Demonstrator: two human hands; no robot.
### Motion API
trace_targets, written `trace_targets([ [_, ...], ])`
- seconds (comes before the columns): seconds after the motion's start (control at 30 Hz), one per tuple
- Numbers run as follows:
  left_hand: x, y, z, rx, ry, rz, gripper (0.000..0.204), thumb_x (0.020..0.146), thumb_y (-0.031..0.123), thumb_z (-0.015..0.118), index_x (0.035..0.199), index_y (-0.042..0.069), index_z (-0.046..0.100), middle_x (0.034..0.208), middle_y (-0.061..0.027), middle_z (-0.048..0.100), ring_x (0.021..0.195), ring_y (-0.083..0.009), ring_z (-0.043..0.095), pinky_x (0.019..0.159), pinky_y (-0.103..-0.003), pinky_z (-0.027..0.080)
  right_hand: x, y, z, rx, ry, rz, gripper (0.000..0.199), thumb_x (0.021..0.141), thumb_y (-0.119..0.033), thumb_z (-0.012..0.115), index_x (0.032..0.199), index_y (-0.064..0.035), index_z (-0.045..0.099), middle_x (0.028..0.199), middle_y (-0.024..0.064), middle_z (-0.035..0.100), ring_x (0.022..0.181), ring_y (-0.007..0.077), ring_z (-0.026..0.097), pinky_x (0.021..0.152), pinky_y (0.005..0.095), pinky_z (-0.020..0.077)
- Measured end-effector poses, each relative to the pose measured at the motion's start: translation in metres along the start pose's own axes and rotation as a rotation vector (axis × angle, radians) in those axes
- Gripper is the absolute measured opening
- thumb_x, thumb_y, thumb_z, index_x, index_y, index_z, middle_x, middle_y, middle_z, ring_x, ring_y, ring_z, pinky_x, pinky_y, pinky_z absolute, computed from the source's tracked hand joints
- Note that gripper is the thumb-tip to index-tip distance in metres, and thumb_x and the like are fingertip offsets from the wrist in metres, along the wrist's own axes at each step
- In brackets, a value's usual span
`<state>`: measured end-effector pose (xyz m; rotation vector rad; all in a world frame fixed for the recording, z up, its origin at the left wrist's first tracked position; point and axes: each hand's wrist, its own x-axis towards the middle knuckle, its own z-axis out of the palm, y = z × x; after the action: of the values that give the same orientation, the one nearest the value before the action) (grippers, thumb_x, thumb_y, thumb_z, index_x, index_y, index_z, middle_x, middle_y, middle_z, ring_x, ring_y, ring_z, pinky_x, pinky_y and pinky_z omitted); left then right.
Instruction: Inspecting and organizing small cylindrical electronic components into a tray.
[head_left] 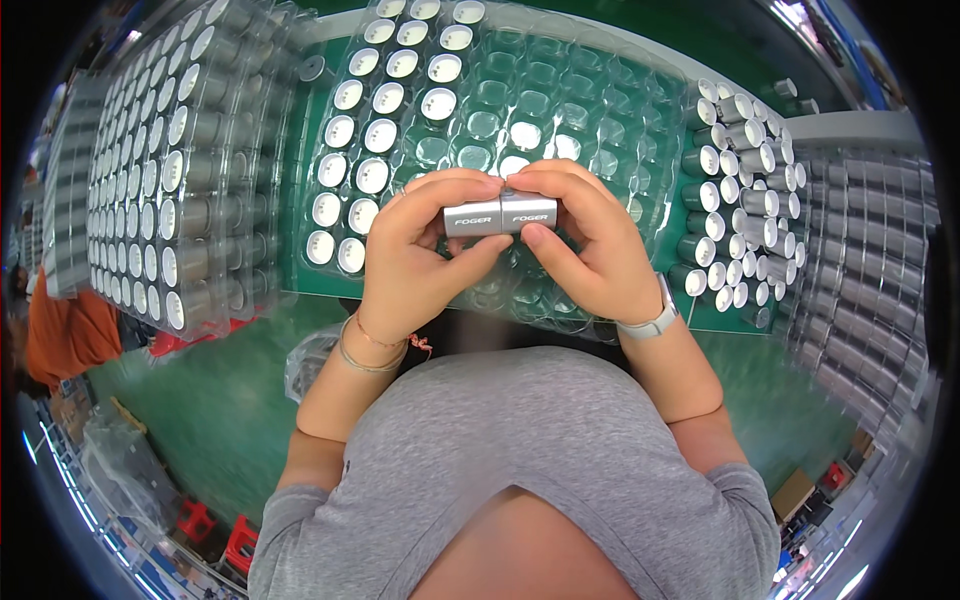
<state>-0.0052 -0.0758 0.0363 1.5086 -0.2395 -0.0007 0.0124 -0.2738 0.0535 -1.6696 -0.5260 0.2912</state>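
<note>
Head view: across a green bench [300, 262], a stack of filled trays [160, 170] stands left of a clear molded tray [590, 130], partly filled with white-ended cylinders [380, 135]. Above that tray, the left hand [412, 240] pinches one silver cylinder [472, 219] and the right hand [597, 228] a second silver cylinder [529, 217], fingers [560, 181] closed against thumbs, the pair side by side.
</note>
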Motion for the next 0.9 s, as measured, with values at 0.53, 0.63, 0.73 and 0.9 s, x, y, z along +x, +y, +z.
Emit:
trace_targets([
  [0.53, 0.000, 0.006, 0.000, -0.115, -0.011, -0.046, 0.038, 0.079, -0.004, 0.069, 0.116, -0.003, 0.059, 0.118, -0.0116, 0.057, 0.105, -0.0190, 0.059, 0.086, -0.029, 0.051, 0.004, 0.005, -0.005, -0.060, 0.011, -0.163, 0.034, 0.085, 0.004, 0.058, 0.119, 0.0003, 0.056, 0.121, 0.0136, 0.052, 0.110, 0.0217, 0.054, 0.093, 0.0324, 0.0460],
  [0.63, 0.001, 0.004, -0.001, 0.144, -0.020, 0.112, 0.042, 0.079, -0.006, 0.069, 0.119, -0.003, 0.055, 0.116, -0.0119, 0.057, 0.108, -0.0206, 0.058, 0.090, -0.031, 0.050, 0.003, 0.009, -0.004, -0.096, 0.043, -0.217, 0.036, 0.083, 0.006, 0.060, 0.118, -0.0004, 0.056, 0.121, 0.0140, 0.052, 0.111, 0.0227, 0.054, 0.094, 0.0330, 0.0456],
  [0.73, -0.002, 0.002, 0.004, -0.031, 0.070, 0.062, 0.050, 0.076, -0.010, 0.069, 0.123, -0.002, 0.052, 0.116, -0.0127, 0.057, 0.109, -0.0211, 0.058, 0.094, -0.033, 0.049, 0.003, 0.009, 0.000, -0.091, 0.121, -0.201, 0.042, 0.080, 0.010, 0.061, 0.119, -0.0009, 0.055, 0.121, 0.0139, 0.051, 0.112, 0.0229, 0.054, 0.095, 0.0340, 0.0457],
  [0.9, -0.002, 0.000, 0.002, -0.055, 0.055, 0.052, 0.056, 0.073, -0.015, 0.069, 0.123, -0.003, 0.050, 0.115, -0.0136, 0.056, 0.109, -0.0209, 0.057, 0.098, -0.036, 0.048, 0.002, 0.008, 0.000, -0.100, 0.157, -0.207, 0.049, 0.076, 0.015, 0.062, 0.121, -0.0010, 0.053, 0.121, 0.0130, 0.049, 0.112, 0.0230, 0.053, 0.096, 0.0357, 0.0460],
])
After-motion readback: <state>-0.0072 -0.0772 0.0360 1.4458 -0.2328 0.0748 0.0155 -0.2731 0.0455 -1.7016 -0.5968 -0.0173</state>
